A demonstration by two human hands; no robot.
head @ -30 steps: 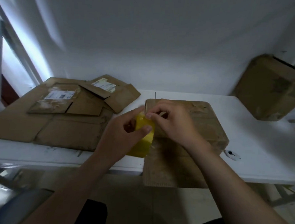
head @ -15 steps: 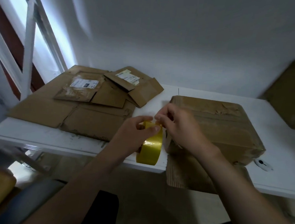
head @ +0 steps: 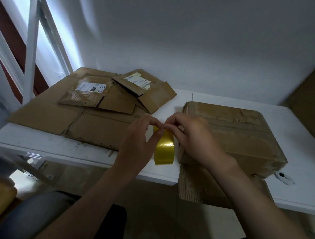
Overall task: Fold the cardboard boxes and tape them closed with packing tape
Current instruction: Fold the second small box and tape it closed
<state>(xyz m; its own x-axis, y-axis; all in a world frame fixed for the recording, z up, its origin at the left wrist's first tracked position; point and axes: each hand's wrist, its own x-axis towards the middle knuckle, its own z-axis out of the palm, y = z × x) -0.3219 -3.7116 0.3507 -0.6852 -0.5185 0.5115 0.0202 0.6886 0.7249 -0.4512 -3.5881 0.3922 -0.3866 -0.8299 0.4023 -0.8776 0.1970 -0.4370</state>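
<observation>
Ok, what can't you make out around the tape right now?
Head view:
Tape roll: loose end hidden under left hand and right hand.
Folded box: near side behind the right forearm.
Shipping label: print too small.
Second box: cut off at right edge.

Daylight is coming in through the window (head: 46,42) at the left, washing the white wall (head: 91,44) beside it pale blue, while everything else is sitting dim. A bright glint is showing on the yellow tape roll (head: 165,146). Deep shadow is pooling below the tabletop's (head: 52,147) near edge. The cardboard box (head: 311,102) at the right edge is smearing into blur (motion or lens, hard to say), and the window frame is leaning with wide-angle distortion.
</observation>
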